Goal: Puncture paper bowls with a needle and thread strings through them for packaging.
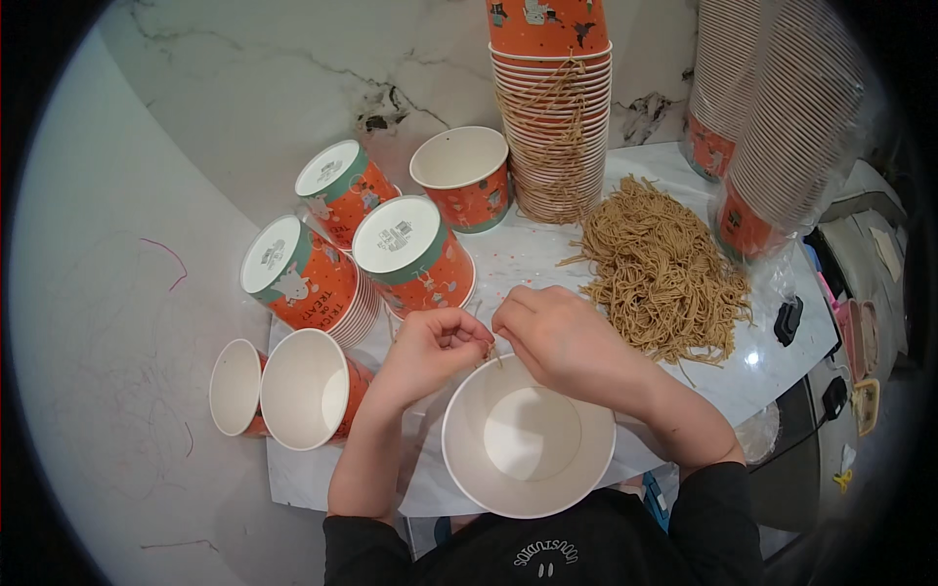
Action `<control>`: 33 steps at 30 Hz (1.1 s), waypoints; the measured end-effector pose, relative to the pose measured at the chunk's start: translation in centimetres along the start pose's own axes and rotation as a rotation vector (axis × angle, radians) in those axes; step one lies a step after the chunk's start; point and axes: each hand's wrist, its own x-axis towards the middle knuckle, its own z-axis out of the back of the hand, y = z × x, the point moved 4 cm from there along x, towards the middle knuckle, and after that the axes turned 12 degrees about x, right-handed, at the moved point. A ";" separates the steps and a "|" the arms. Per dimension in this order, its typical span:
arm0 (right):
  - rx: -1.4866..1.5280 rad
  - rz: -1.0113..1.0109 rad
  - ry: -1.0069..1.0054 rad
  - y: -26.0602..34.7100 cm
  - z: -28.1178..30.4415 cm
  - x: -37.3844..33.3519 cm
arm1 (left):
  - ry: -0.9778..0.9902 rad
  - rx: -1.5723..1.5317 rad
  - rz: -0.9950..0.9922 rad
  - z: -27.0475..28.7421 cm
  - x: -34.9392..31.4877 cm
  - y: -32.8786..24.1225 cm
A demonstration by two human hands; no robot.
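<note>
Close to me stands a white-lined paper bucket (531,430), its open mouth facing up and nothing inside it. At its far rim my left hand (435,350) is closed, thumb and fingers pinching a thin tan paper string (498,357). My right hand (552,337) meets it there, fingertips pressed together on the same string. The exact finger grip on the right is partly hidden behind the back of the hand. A large heap of tan strings (669,273) lies just beyond my right forearm.
Orange printed buckets stand upside down (396,234) at the far left, beside an upright one (459,161). Two more lie tipped (305,389) by my left forearm. A tall nested stack (552,137) draped with strings rises behind; plastic-wrapped stacks (796,127) stand right.
</note>
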 end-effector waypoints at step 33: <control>0.795 -0.332 0.010 -4.5 -1.7 0.9 | -0.205 0.081 -0.232 -0.1 -0.3 -1.8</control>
